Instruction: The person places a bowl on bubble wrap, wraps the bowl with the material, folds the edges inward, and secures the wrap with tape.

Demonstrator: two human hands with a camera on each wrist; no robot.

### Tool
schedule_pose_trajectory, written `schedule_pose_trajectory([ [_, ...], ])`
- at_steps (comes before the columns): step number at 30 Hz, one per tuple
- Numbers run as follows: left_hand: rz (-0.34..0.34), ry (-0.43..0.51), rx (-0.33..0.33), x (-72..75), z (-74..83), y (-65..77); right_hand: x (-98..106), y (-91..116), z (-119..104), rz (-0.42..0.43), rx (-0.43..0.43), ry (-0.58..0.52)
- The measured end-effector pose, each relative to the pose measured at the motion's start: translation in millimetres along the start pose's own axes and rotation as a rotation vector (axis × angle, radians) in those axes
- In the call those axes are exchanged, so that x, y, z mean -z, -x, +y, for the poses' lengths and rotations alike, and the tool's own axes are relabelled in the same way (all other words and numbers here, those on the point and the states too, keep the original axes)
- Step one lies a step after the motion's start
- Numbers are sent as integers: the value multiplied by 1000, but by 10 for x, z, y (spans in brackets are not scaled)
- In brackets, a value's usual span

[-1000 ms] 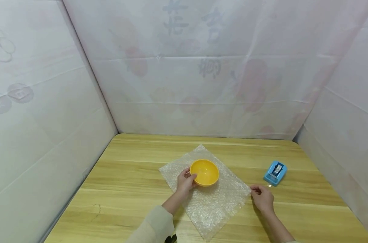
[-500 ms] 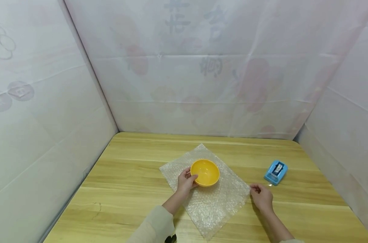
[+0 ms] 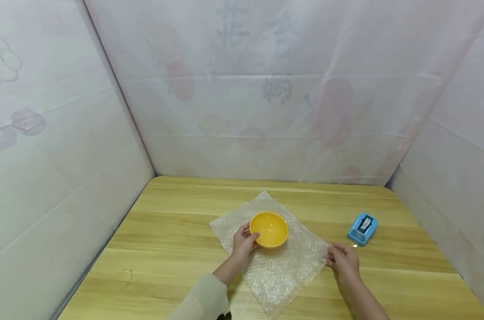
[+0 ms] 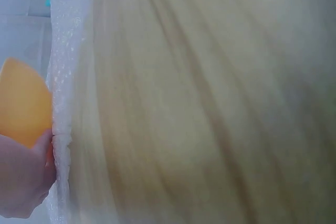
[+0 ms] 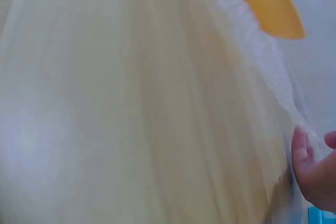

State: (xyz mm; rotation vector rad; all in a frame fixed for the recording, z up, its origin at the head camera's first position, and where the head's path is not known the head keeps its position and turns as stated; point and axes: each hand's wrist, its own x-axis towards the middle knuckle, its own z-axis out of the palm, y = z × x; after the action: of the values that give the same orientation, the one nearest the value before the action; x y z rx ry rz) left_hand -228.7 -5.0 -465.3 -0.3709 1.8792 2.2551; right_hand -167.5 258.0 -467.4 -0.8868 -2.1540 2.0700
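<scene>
A yellow bowl (image 3: 270, 230) stands upright on a square of bubble wrap (image 3: 282, 275), which lies turned like a diamond on the table. My left hand (image 3: 243, 240) grips the bowl's left side, thumb over the rim and fingers outside. At the wrap's right corner, my right hand (image 3: 343, 259) holds the edge between thumb and fingers. That corner looks slightly raised in the right wrist view, where the right hand (image 5: 315, 169) shows at the edge. The left wrist view shows the left hand (image 4: 23, 177) against the bowl (image 4: 23, 103).
A blue tape dispenser (image 3: 362, 229) sits on the wooden table (image 3: 166, 249), beyond my right hand. Pale fabric walls (image 3: 242, 124) enclose the back and both sides. A small dark object (image 3: 224, 316) shows at the bottom edge, by the left sleeve.
My right hand has shifted slightly left, its fingers now further under the wrap's corner, which has lifted a little. My left hand and the bowl have stayed in place.
</scene>
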Motion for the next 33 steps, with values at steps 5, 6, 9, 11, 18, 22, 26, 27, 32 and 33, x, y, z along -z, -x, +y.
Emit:
schedule_pose_trajectory([
  [5, 4, 10, -5, -5, 5, 2, 11, -3, -8, -146, -98, -23],
  [6, 4, 14, -3, -4, 6, -1, 2, 4, -20, -160, -102, -16],
  [9, 3, 14, -2, 0, -3, -19, -34, 39, -70, -189, -91, 34],
  [11, 1, 17, 1, 2, -16, -34, -62, 70, -108, -181, -73, 76],
  [18, -8, 32, 18, 6, -39, -47, -191, 163, -235, -121, -9, 86],
  [22, 0, 41, 19, 7, -49, -32, -287, 210, -312, -95, 20, 64],
  [26, -21, 69, -44, 20, -60, 0, -397, 248, -406, -71, 42, 57],
  [27, -25, 72, -53, 24, -64, 5, -429, 251, -429, -71, 50, 53],
  [32, -24, 73, -52, 19, -59, 7, -596, 287, -529, -99, 90, 30],
  [33, -10, 61, -23, 11, -49, 2, -627, 296, -542, -108, 97, 17],
])
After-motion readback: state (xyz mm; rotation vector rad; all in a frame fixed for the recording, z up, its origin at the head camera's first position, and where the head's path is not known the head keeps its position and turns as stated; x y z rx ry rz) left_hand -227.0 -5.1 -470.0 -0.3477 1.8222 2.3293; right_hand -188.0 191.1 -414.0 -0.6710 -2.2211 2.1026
